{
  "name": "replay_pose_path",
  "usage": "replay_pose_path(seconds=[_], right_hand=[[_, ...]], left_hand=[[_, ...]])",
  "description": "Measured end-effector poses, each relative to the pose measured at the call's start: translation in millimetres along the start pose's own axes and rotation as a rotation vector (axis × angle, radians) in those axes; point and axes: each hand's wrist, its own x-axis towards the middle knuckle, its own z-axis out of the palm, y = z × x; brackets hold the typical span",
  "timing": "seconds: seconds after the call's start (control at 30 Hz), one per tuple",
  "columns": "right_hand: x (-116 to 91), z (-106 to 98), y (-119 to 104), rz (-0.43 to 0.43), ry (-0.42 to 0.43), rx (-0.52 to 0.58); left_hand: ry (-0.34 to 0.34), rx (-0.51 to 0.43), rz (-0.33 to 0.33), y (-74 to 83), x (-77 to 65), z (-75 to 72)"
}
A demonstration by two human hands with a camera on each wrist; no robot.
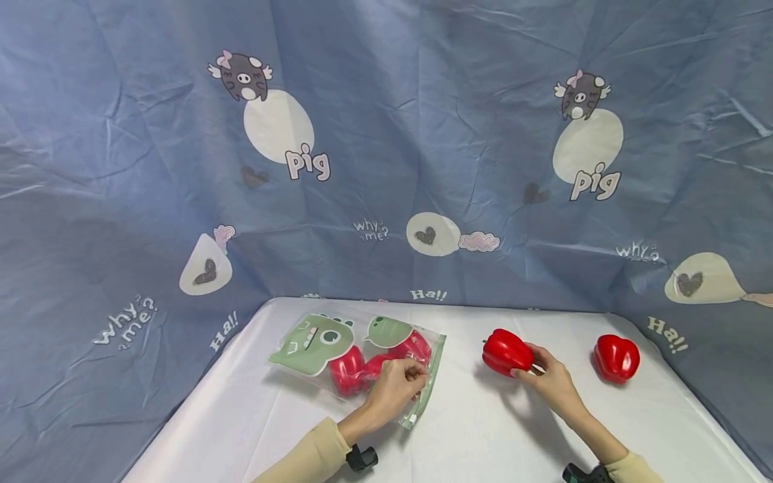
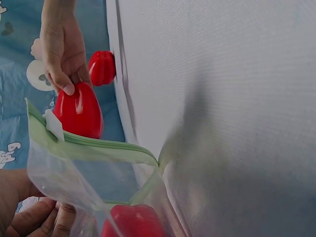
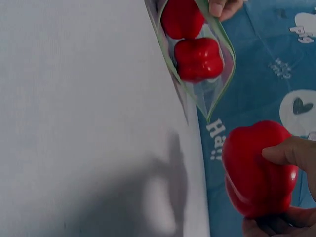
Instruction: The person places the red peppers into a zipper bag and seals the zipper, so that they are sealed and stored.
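Observation:
My left hand [image 1: 394,388] pinches the upper edge of a clear zip bag [image 1: 314,345] with green cartoon prints and a green zip strip. Red bell peppers [image 1: 347,370] lie inside it. In the right wrist view the bag's mouth [image 3: 228,54] gapes, with two peppers showing within. To the right of the bag, my right hand [image 1: 551,381] grips another red bell pepper [image 1: 506,352] between thumb and fingers, raised over the table with its stem end toward the bag. The left wrist view shows this held pepper [image 2: 79,112] beyond the zip strip [image 2: 108,144].
One more red bell pepper [image 1: 616,359] rests near the right side of the white-covered table [image 1: 465,429]. Behind and beside the table hangs a blue printed cloth [image 1: 374,134]. A white slider [image 2: 53,124] sits at one end of the zip strip.

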Motion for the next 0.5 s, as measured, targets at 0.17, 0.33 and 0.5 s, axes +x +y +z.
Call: replay_pose_path(seconds=[0.17,0.33,0.5], right_hand=[[-1.3,8.5,-5.1,-0.002,-0.014,0.016],[-0.3,17.1,-6.7,-0.019,-0.022,0.019],[1.1,29.0,-6.9,-0.011,-0.058,0.040]], left_hand=[[-0.001,-0.002,-0.004,0.5,-0.2,0.0],[0.002,-0.006,-0.004,1.0,-0.7,-0.1],[0.005,-0.006,0.007,1.4,-0.8,-0.4]])
